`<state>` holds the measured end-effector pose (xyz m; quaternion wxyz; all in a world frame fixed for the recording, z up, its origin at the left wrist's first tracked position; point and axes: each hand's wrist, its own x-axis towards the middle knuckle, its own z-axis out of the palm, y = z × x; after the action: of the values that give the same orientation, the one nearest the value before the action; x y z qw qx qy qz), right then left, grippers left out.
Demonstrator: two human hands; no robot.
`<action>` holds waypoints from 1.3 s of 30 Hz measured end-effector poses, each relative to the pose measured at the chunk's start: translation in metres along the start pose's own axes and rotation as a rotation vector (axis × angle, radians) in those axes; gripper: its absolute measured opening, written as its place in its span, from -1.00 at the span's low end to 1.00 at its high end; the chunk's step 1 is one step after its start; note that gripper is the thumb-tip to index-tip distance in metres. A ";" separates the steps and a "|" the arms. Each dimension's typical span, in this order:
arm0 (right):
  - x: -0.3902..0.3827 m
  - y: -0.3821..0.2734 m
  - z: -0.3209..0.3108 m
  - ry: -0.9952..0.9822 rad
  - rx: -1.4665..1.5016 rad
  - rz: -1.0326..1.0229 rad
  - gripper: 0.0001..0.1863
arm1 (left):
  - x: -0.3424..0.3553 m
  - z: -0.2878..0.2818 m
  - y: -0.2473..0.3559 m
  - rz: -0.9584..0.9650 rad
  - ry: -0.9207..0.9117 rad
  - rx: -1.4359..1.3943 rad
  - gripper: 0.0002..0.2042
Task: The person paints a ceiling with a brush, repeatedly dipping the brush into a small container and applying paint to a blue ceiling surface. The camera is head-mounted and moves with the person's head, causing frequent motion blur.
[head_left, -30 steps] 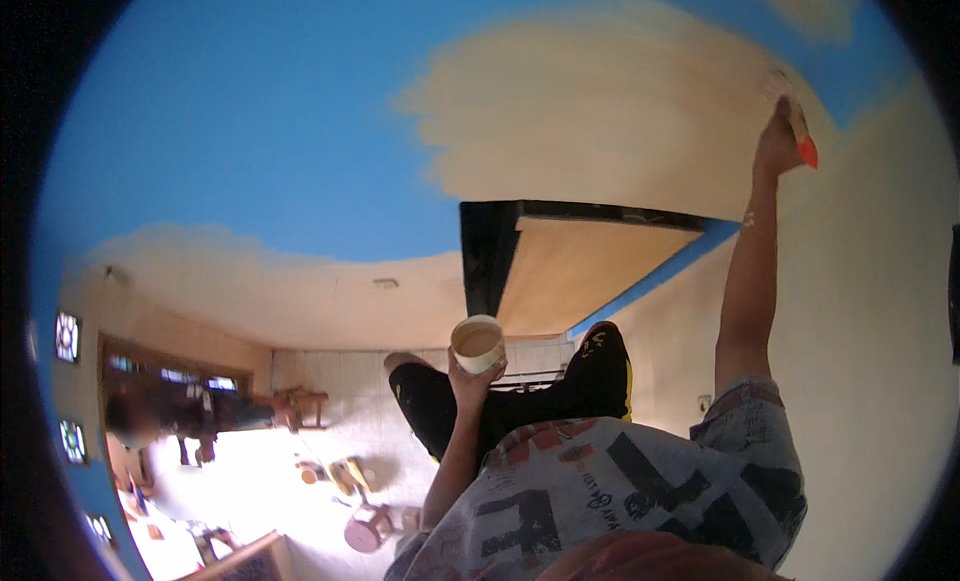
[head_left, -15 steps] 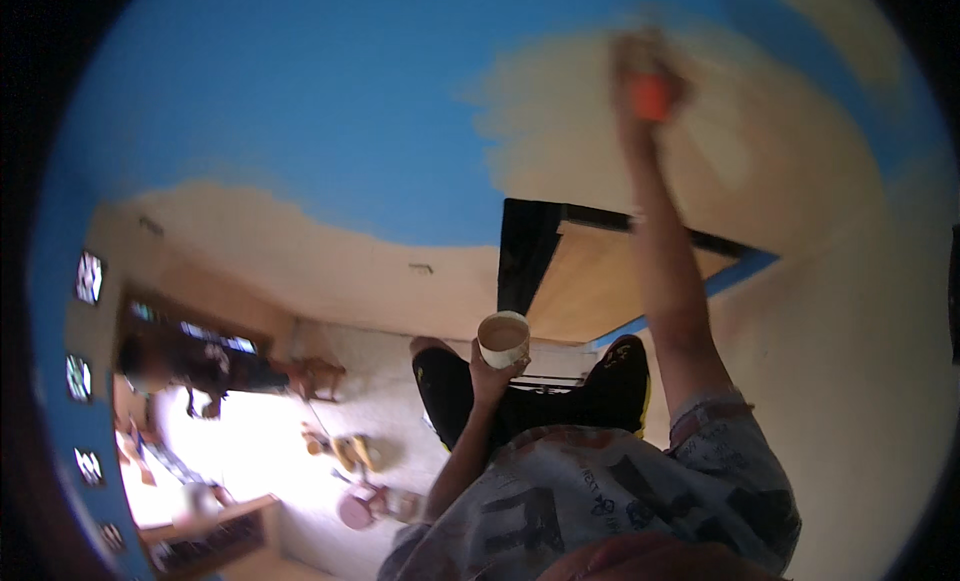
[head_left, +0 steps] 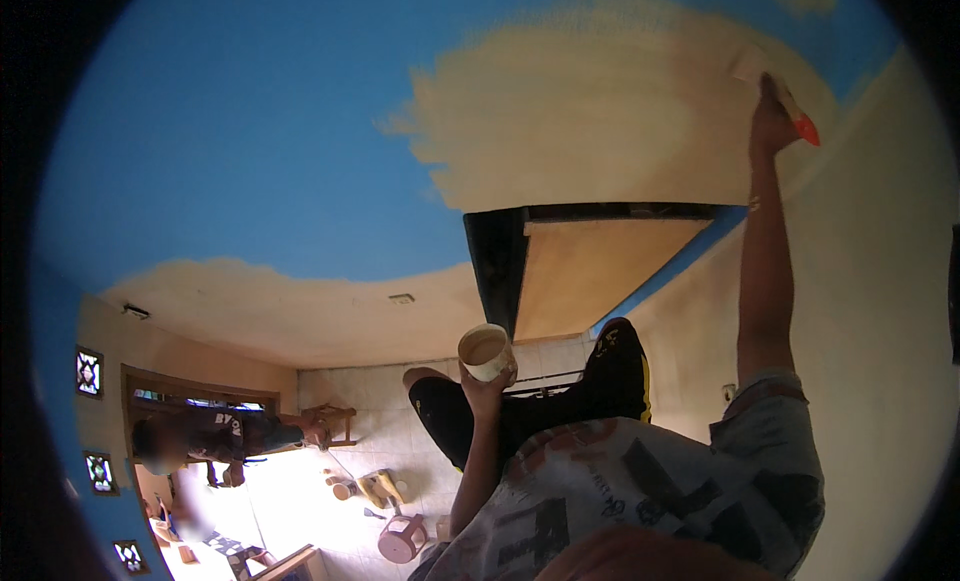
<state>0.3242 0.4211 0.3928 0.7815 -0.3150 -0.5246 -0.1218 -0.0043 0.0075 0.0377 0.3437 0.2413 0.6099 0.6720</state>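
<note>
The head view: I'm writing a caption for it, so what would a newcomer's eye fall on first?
Most striking is the bright blue wall, with a broad beige patch across its upper middle and right. At the upper right, the right hand holds a brush with an orange-red handle end. Below the middle, the left hand holds a pale cup.

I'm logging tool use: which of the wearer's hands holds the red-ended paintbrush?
The right hand, stretched to the picture's upper right, grips the red-ended paintbrush. The left hand, below the middle, holds a round white cup of beige liquid instead.
</note>
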 end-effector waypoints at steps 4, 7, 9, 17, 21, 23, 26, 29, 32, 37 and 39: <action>0.033 0.003 -0.033 -0.002 0.147 0.146 -0.76 | 0.003 0.003 0.005 0.013 -0.072 0.113 -0.29; 0.006 0.019 0.001 0.039 -0.272 -0.142 -0.67 | 0.003 0.001 0.010 0.073 -0.074 0.213 -0.28; -0.029 -0.023 0.047 0.039 -0.380 -0.207 -0.67 | 0.003 -0.001 0.004 0.058 -0.068 0.177 -0.28; -0.093 -0.193 0.130 -0.197 0.310 -0.094 -0.74 | 0.012 -0.017 -0.023 0.041 -0.063 0.145 -0.27; -0.068 -0.096 0.113 -0.049 0.125 -0.158 -0.68 | 0.015 -0.005 -0.025 0.074 -0.106 0.233 -0.26; -0.043 -0.039 0.064 -0.153 -0.029 -0.009 -0.70 | 0.010 -0.016 -0.031 0.065 -0.070 0.198 -0.25; 0.037 0.063 -0.049 -0.072 -0.222 -0.111 -0.73 | 0.012 -0.010 -0.035 0.088 -0.104 0.175 -0.27; 0.089 0.111 -0.125 0.109 -0.297 -0.002 -0.75 | 0.007 -0.003 -0.022 0.089 -0.065 0.189 -0.28; 0.095 0.124 -0.163 0.144 -0.305 0.148 -0.76 | 0.007 -0.007 -0.020 0.016 -0.042 0.166 -0.27; 0.097 0.155 -0.212 0.191 -0.176 0.218 -0.76 | 0.006 -0.002 -0.010 -0.004 -0.124 0.168 -0.27; 0.093 0.165 -0.217 0.179 -0.172 0.138 -0.75 | 0.007 -0.004 -0.010 0.038 -0.115 0.237 -0.26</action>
<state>0.6102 0.4269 0.3613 0.8016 -0.4041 -0.4177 -0.1400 -0.0101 0.0098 0.0268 0.3342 0.3298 0.6596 0.5869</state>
